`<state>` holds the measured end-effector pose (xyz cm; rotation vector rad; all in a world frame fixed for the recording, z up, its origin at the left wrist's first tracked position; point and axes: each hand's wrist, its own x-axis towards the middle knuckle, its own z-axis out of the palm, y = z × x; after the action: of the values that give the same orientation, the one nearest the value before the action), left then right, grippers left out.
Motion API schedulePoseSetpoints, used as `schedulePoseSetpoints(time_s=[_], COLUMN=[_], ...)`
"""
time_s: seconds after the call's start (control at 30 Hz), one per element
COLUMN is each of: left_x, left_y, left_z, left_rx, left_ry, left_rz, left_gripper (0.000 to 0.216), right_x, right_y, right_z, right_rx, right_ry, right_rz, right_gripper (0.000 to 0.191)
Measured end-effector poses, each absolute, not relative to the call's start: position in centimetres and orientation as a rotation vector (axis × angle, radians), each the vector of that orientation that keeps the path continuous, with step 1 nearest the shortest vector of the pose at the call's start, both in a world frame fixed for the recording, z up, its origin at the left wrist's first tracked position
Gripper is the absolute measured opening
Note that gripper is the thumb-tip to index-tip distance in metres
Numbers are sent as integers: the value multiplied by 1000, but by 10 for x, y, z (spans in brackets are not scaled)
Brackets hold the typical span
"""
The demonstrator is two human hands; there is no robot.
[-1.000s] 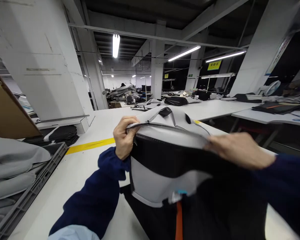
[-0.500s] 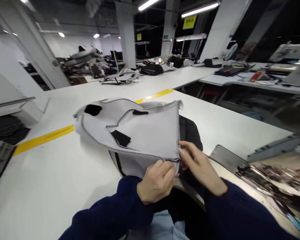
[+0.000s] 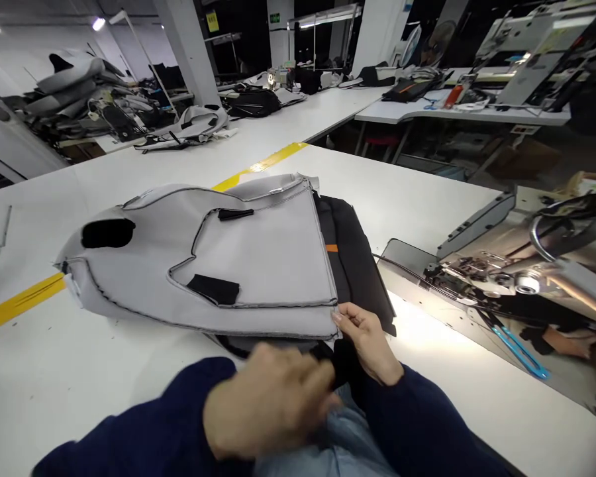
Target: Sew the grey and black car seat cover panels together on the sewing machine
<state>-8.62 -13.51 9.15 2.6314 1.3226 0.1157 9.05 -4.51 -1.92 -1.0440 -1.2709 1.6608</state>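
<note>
A light grey sewn fabric piece (image 3: 265, 255) lies across the white table, with dark-edged seams, black patches and an oval black spot at its left end. My right hand (image 3: 370, 338) pinches its near right corner between thumb and fingers. My left hand (image 3: 273, 397) is blurred by motion in front of the near edge, apart from the corner; whether it holds anything is not clear. Dark fabric with a small orange tab (image 3: 352, 258) sticks out from under the piece on the right.
A lit sewing machine (image 3: 501, 271) stands at the right, with a blue-handled tool (image 3: 519, 351) beside it. Yellow tape (image 3: 24, 301) crosses the white table (image 3: 69, 371). Farther back are a heap of grey pieces (image 3: 79, 93), a black bag-like item (image 3: 251, 103) and another sewing machine (image 3: 531, 59).
My left hand has let go of the fabric's corner and moved down and left. The fabric lies flatter, showing more dark fabric beneath. The view has turned right.
</note>
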Motion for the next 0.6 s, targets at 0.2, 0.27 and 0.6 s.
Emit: schedulePoseSetpoints(time_s=[0.2, 0.27, 0.6], left_x=[-118, -102, 24], left_y=[-93, -86, -5], left_z=[51, 35, 47], left_rx=[2680, 2715, 2733], left_ry=[1490, 1371, 811], left_rz=[-145, -257, -359], left_gripper=[61, 69, 23], right_x=[107, 123, 245], right_y=[-25, -16, -9], right_z=[-27, -29, -31], right_rx=[-953, -987, -1580], right_ry=[-1144, -1182, -1675], right_rz=[1730, 1681, 906], right_gripper=[33, 36, 42])
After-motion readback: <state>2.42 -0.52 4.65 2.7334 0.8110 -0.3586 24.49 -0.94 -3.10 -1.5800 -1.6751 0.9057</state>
